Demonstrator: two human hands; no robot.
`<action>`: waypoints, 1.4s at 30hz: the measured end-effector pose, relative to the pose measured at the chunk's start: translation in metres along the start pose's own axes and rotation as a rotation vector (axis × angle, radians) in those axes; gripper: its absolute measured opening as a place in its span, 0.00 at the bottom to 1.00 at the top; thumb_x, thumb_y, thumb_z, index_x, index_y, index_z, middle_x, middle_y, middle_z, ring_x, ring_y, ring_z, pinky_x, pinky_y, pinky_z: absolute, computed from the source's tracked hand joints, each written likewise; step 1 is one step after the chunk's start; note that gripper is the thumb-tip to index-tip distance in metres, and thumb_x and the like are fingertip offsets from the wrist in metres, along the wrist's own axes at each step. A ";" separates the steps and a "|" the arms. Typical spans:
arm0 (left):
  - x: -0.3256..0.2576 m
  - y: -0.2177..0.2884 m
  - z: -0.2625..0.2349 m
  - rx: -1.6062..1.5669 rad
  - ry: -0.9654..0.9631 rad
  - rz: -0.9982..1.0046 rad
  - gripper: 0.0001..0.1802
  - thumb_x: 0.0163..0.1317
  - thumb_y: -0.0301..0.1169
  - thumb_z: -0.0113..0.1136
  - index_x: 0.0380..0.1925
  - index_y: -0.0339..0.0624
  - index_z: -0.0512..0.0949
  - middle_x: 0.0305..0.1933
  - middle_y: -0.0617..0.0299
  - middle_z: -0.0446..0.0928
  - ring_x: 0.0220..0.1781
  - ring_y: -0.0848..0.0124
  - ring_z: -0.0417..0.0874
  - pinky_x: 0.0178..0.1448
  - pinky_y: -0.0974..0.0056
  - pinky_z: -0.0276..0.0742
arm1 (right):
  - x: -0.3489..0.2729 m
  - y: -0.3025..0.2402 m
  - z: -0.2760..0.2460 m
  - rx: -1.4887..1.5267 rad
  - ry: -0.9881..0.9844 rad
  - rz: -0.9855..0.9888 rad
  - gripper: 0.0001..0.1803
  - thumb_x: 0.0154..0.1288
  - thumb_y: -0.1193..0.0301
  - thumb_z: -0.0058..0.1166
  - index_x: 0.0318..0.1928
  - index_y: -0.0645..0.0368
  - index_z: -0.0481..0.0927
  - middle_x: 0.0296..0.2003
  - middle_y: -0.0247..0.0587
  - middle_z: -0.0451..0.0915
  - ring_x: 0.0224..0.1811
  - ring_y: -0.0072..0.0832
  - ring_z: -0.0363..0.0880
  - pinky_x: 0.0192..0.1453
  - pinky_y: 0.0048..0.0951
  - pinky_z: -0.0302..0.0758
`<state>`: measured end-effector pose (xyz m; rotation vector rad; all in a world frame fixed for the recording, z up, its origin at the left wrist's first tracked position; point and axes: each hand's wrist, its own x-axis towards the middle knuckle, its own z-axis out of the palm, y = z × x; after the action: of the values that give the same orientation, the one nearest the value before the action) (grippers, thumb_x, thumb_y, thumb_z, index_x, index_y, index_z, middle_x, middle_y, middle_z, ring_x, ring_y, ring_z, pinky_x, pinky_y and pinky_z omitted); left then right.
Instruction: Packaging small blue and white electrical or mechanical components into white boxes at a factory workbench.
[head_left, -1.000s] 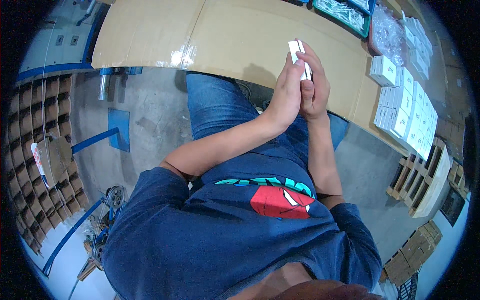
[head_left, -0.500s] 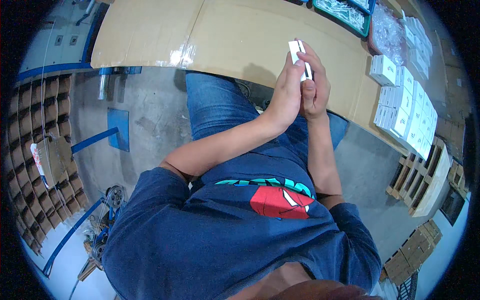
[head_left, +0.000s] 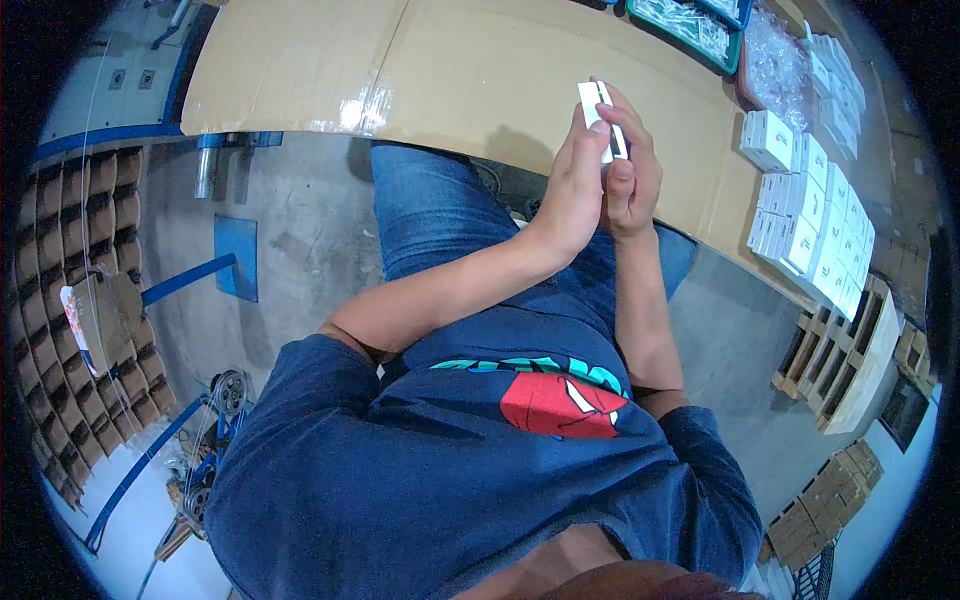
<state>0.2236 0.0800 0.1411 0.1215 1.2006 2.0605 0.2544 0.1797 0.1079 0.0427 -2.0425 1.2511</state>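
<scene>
A small white box (head_left: 590, 98) with a dark strip along one side stands tilted between my two hands, above the near edge of the table. My left hand (head_left: 572, 195) closes on its left side, with the thumb against the box. On the other side, my right hand (head_left: 640, 175) wraps its fingers round the box, and its thumb lies at the lower end. The palms face each other, and the lower part of the box is partly hidden by the fingers.
The cardboard-covered table (head_left: 480, 70) spans the far side. Stacked white boxes (head_left: 825, 235) stand at its right edge. Beyond them lie a green tray (head_left: 690, 62) of small white pieces and a heap of clear plastic (head_left: 775, 65). A wooden pallet (head_left: 835, 360) is on the floor at right.
The right thumb and the right side of the white box have shifted very slightly to the right. Both arms stay where they were.
</scene>
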 end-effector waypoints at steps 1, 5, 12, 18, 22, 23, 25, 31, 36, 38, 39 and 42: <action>0.000 0.000 0.000 0.000 -0.001 0.004 0.25 0.77 0.52 0.40 0.56 0.43 0.70 0.45 0.63 0.74 0.47 0.74 0.77 0.51 0.65 0.76 | -0.001 0.001 0.000 -0.001 0.000 0.000 0.32 0.80 0.45 0.37 0.62 0.60 0.76 0.65 0.62 0.74 0.67 0.52 0.75 0.68 0.42 0.72; 0.000 0.001 0.000 0.010 0.011 0.012 0.25 0.78 0.52 0.39 0.56 0.43 0.70 0.46 0.63 0.74 0.47 0.74 0.77 0.52 0.65 0.76 | -0.001 0.002 0.000 0.016 0.012 -0.004 0.32 0.80 0.45 0.37 0.62 0.61 0.76 0.64 0.63 0.74 0.66 0.51 0.76 0.66 0.42 0.73; 0.001 0.004 -0.002 0.033 -0.064 -0.007 0.25 0.78 0.46 0.36 0.66 0.43 0.62 0.52 0.58 0.70 0.54 0.71 0.73 0.59 0.65 0.72 | -0.002 0.005 0.002 0.039 0.033 -0.024 0.32 0.81 0.47 0.36 0.62 0.62 0.76 0.64 0.63 0.75 0.66 0.51 0.76 0.67 0.42 0.73; -0.002 0.009 0.002 0.013 -0.057 -0.015 0.24 0.78 0.44 0.36 0.65 0.43 0.62 0.52 0.58 0.70 0.55 0.70 0.73 0.60 0.63 0.72 | -0.002 0.000 0.001 0.032 0.041 0.007 0.33 0.81 0.46 0.34 0.63 0.62 0.76 0.65 0.63 0.74 0.65 0.49 0.77 0.67 0.40 0.73; 0.000 0.005 0.000 0.046 -0.060 0.056 0.23 0.78 0.43 0.37 0.64 0.43 0.62 0.51 0.58 0.70 0.54 0.70 0.73 0.60 0.63 0.72 | -0.002 -0.006 0.001 0.011 0.032 0.030 0.33 0.82 0.46 0.32 0.63 0.62 0.75 0.65 0.63 0.75 0.65 0.48 0.78 0.66 0.39 0.74; 0.000 0.005 0.001 0.045 -0.061 0.055 0.23 0.78 0.43 0.37 0.64 0.43 0.62 0.51 0.58 0.70 0.54 0.70 0.73 0.60 0.63 0.72 | -0.002 -0.006 0.001 0.001 0.030 0.025 0.33 0.82 0.46 0.32 0.63 0.62 0.75 0.64 0.63 0.75 0.65 0.48 0.78 0.66 0.39 0.74; 0.000 0.005 0.001 0.024 -0.065 0.053 0.22 0.78 0.43 0.37 0.63 0.43 0.62 0.51 0.58 0.70 0.54 0.70 0.73 0.60 0.63 0.72 | -0.003 -0.005 0.000 -0.009 0.028 0.019 0.33 0.82 0.46 0.31 0.63 0.62 0.75 0.64 0.63 0.74 0.65 0.48 0.78 0.66 0.39 0.73; -0.002 0.009 0.003 0.029 -0.074 0.087 0.20 0.78 0.41 0.36 0.63 0.43 0.62 0.51 0.57 0.70 0.54 0.70 0.72 0.60 0.63 0.73 | -0.002 -0.007 -0.001 0.027 0.024 0.042 0.34 0.82 0.46 0.31 0.63 0.63 0.75 0.65 0.64 0.74 0.65 0.48 0.77 0.67 0.40 0.73; -0.001 0.006 0.003 0.027 -0.082 0.097 0.21 0.79 0.42 0.36 0.64 0.43 0.62 0.52 0.58 0.69 0.54 0.71 0.72 0.59 0.64 0.73 | -0.002 -0.007 0.000 0.026 0.032 0.037 0.35 0.81 0.44 0.32 0.63 0.63 0.75 0.65 0.64 0.74 0.67 0.49 0.76 0.68 0.40 0.72; -0.001 0.006 0.003 0.038 -0.082 0.111 0.22 0.80 0.43 0.36 0.64 0.43 0.62 0.52 0.58 0.69 0.54 0.71 0.72 0.59 0.64 0.73 | -0.001 -0.006 0.001 0.034 0.030 0.031 0.36 0.81 0.43 0.32 0.63 0.63 0.75 0.65 0.65 0.74 0.67 0.49 0.76 0.69 0.41 0.71; -0.001 0.006 0.004 0.009 -0.077 0.091 0.22 0.80 0.44 0.36 0.65 0.43 0.61 0.53 0.57 0.69 0.55 0.70 0.72 0.60 0.64 0.73 | -0.001 -0.006 0.001 0.041 0.028 0.026 0.37 0.80 0.42 0.32 0.63 0.63 0.76 0.65 0.65 0.74 0.68 0.49 0.75 0.69 0.42 0.71; -0.002 0.004 0.004 -0.020 -0.076 0.081 0.29 0.80 0.49 0.36 0.71 0.45 0.58 0.57 0.59 0.70 0.59 0.70 0.73 0.62 0.63 0.72 | -0.001 0.004 0.003 0.052 0.031 -0.006 0.39 0.79 0.39 0.31 0.62 0.63 0.76 0.65 0.65 0.73 0.69 0.49 0.74 0.70 0.42 0.70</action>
<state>0.2242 0.0802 0.1473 0.2405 1.1451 2.1177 0.2519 0.1796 0.1040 0.0531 -1.9819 1.2936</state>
